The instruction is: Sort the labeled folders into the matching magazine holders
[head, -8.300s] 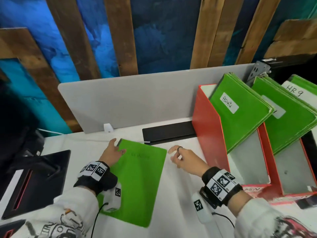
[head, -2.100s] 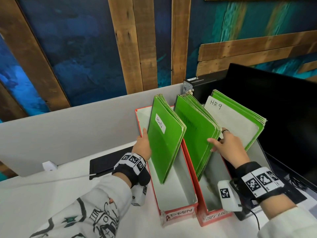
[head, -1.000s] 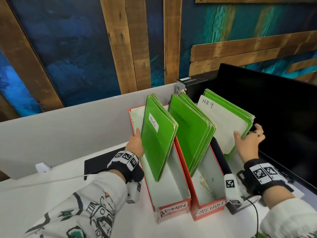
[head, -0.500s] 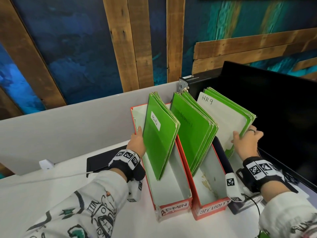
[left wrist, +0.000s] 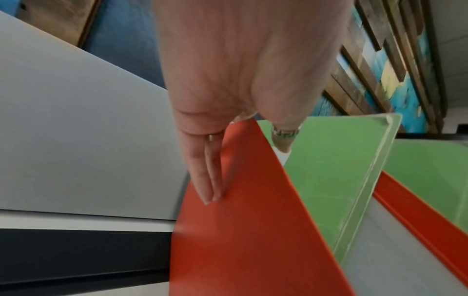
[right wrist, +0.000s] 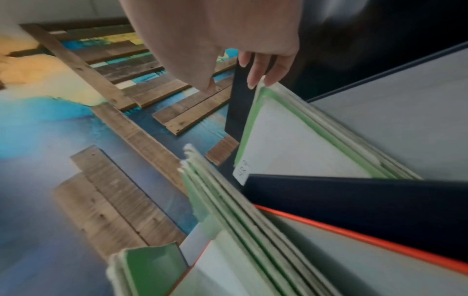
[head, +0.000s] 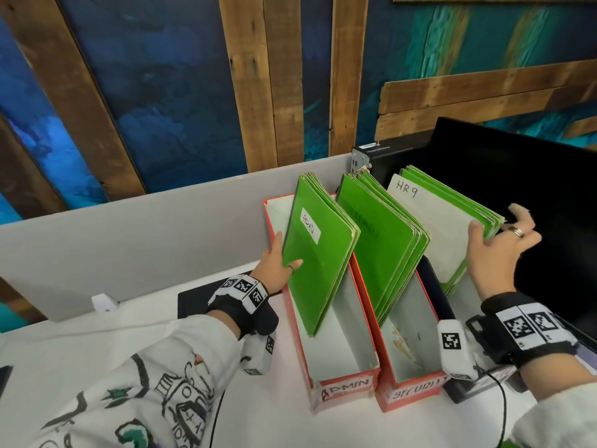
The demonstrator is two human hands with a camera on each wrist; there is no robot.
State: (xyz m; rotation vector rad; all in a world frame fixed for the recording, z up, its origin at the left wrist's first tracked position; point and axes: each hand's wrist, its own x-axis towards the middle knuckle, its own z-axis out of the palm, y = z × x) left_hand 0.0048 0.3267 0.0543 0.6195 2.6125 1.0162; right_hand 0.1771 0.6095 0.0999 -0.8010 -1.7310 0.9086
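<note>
Three holders stand side by side: a red ADMIN holder (head: 345, 381), a red SECURITY holder (head: 416, 391) and a dark holder (head: 434, 279). Each has green folders leaning in it: ADMIN folders (head: 323, 253), SECURITY folders (head: 378, 247) and an HR stack (head: 433, 221) fronted by a white sheet marked HR 9. My left hand (head: 274, 260) pinches the ADMIN holder's left wall (left wrist: 253, 230), with straight fingers (left wrist: 202, 176) outside and the thumb on the front folder (left wrist: 329, 170). My right hand (head: 497, 250) is spread at the HR stack's (right wrist: 291, 140) upper right corner, fingertips (right wrist: 253, 82) touching it.
A grey divider panel (head: 129, 240) runs behind the white desk (head: 97, 350). A black monitor (head: 533, 205) stands close to the right of the holders. A black pad (head: 193, 302) lies left of the ADMIN holder, with a small white block (head: 103, 302) by the divider.
My right hand's fingers have loosened and spread at the HR stack's corner. My left thumb has come over onto the front ADMIN folder. The folder once on the desk is gone from view.
</note>
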